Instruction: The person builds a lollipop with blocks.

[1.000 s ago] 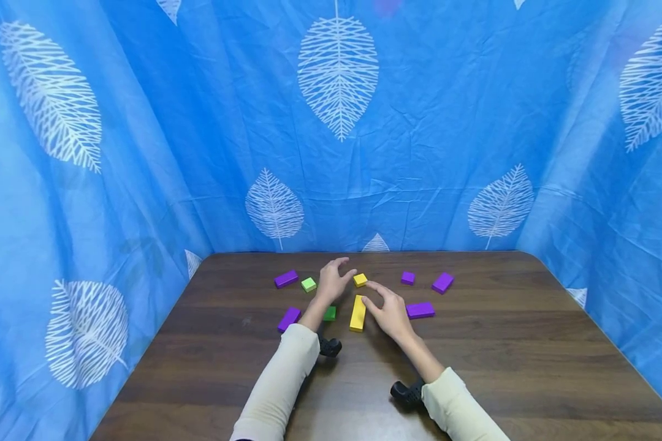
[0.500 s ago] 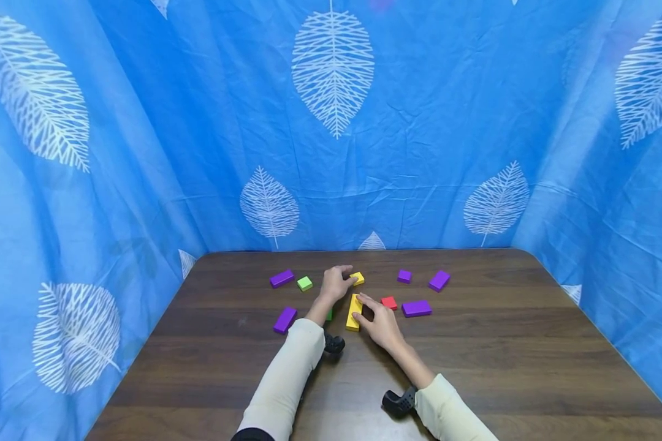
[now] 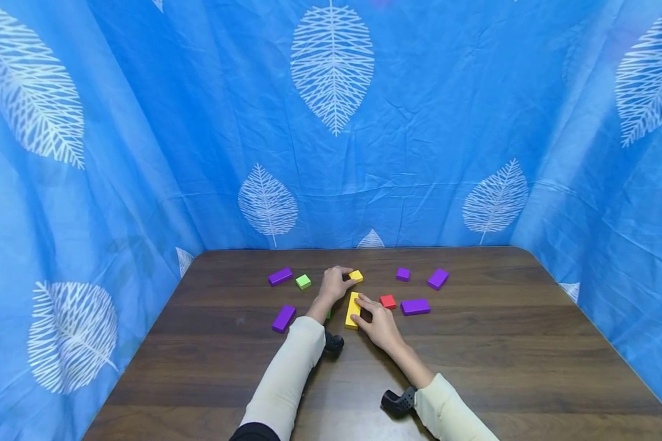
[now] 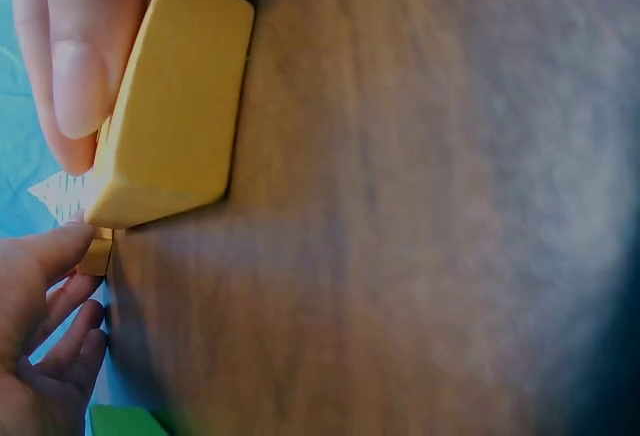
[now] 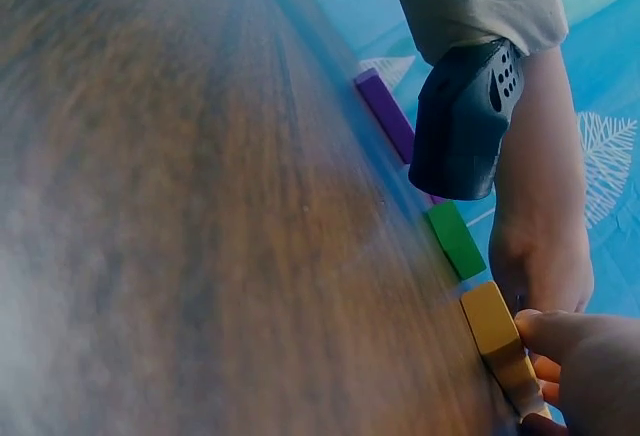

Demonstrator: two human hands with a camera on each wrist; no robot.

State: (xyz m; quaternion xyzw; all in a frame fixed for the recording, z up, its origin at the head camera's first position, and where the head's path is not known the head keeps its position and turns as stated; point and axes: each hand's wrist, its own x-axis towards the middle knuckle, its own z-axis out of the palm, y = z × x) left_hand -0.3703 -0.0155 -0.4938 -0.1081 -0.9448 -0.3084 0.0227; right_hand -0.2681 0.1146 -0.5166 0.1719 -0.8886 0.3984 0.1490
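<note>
At the middle of the wooden table my left hand [image 3: 334, 285] holds a small yellow block [image 3: 356, 276] between thumb and fingers. In the left wrist view, the left thumb and fingertips meet that small block [image 4: 94, 259]. My right hand [image 3: 382, 326] is just in front, gripping a long yellow block [image 3: 351, 311] by its right side. The right wrist view has the right thumb against the edge of the long block [image 5: 490, 324]. The other right fingertips are partly hidden there. A green block [image 5: 457, 241] lies under the left forearm, mostly covered in the head view.
Left of the hands lie a light green block [image 3: 303, 282] and two purple blocks, one far [image 3: 280, 277] and one nearer [image 3: 284, 318]. A red block [image 3: 388, 301] and several purple blocks [image 3: 415, 307] are on the right. A blue leaf-patterned curtain [image 3: 331, 184] surrounds the table [image 3: 502, 343].
The left hand has come down to the small yellow block. The right hand has moved nearer with its thumb onto the long yellow block, uncovering the red block. The head view shifted slightly.
</note>
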